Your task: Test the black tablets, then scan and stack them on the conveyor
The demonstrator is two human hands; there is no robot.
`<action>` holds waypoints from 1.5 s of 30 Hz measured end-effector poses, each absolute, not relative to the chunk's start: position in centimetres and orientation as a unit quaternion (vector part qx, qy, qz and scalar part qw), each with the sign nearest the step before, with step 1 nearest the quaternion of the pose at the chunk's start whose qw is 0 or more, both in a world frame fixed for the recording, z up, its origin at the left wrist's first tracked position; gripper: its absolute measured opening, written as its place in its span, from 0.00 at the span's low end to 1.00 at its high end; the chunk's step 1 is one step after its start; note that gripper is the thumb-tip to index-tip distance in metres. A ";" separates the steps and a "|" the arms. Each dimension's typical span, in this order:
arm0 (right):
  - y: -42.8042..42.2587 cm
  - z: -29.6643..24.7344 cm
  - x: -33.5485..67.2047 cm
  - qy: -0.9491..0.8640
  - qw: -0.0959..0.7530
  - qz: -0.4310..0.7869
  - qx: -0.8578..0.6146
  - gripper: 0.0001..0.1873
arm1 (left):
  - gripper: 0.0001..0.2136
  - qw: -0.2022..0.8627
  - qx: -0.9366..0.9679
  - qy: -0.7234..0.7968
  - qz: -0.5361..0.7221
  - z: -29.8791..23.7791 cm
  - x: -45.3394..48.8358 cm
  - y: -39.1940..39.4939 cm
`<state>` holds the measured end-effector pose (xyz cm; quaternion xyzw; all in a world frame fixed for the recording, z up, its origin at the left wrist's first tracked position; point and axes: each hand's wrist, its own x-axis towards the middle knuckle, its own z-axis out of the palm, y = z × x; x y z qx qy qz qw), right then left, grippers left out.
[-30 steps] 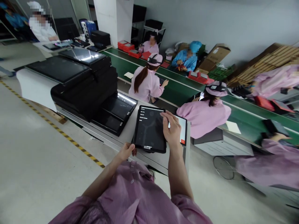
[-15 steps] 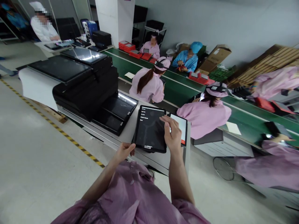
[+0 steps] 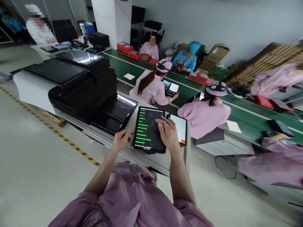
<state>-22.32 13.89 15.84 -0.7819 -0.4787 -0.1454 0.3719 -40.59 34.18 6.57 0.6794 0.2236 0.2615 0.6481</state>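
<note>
Right hand (image 3: 169, 134): fingers spread apart, extended over the right side of a tablet (image 3: 148, 130). Fingertip contact with the glass cannot be confirmed. Left hand (image 3: 121, 139): fingers curled, thumb tip just beside the tablet's left edge; whether thumb and forefinger meet cannot be told.

The tablet lies between the two sets of fingers, face up, slightly turned, on a pale surface (image 3: 163, 161). Its dark screen is lit with a list, mostly in green letters with a few lines in white; legible entries include "Speaker Test" and "gravity sensor test". A label sits at the lower edge.

Just to the right of the right fingers, partly behind them, is a second tablet (image 3: 181, 124) with a pale screen and a red patch at its lower corner. Beyond the left fingers, to the left, dark flat screens (image 3: 125, 105) lie beside a tall black stack (image 3: 81, 97).

Farther ahead of the fingers runs a green belt (image 3: 118, 64). Near it sits a co-worker in pink (image 3: 150, 86), with two lit screens close by; another co-worker (image 3: 204, 117) sits to the right.
</note>
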 end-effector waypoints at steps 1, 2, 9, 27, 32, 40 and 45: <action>13.7 15.8 -22.2 -0.480 0.370 -0.138 -0.783 0.22 | 0.27 0.642 0.686 0.218 0.265 6.9 -40.2 34.5; 13.3 15.7 -22.1 -0.471 0.379 -0.136 -0.785 0.22 | 0.26 0.640 0.689 0.211 0.266 7.1 -39.7 34.7; 10.6 11.9 -20.8 -0.303 0.472 -0.078 -0.824 0.31 | 0.29 0.666 0.673 0.215 0.240 8.5 -36.7 35.7; 4.5 9.3 -18.7 -0.021 0.763 0.216 -0.609 0.33 | 0.25 0.607 0.777 0.122 0.118 15.2 -34.1 30.4; 0.4 8.7 -12.2 0.031 0.794 0.150 -0.588 0.29 | 0.23 0.603 0.737 0.205 0.228 12.9 -33.9 32.4; -1.7 6.1 -3.8 0.065 0.747 0.085 -0.657 0.17 | 0.19 0.474 0.770 0.300 0.304 8.2 -34.5 33.4; -0.3 4.2 -3.7 0.080 0.704 0.087 -0.700 0.19 | 0.19 0.501 0.745 0.300 0.322 7.8 -34.4 32.3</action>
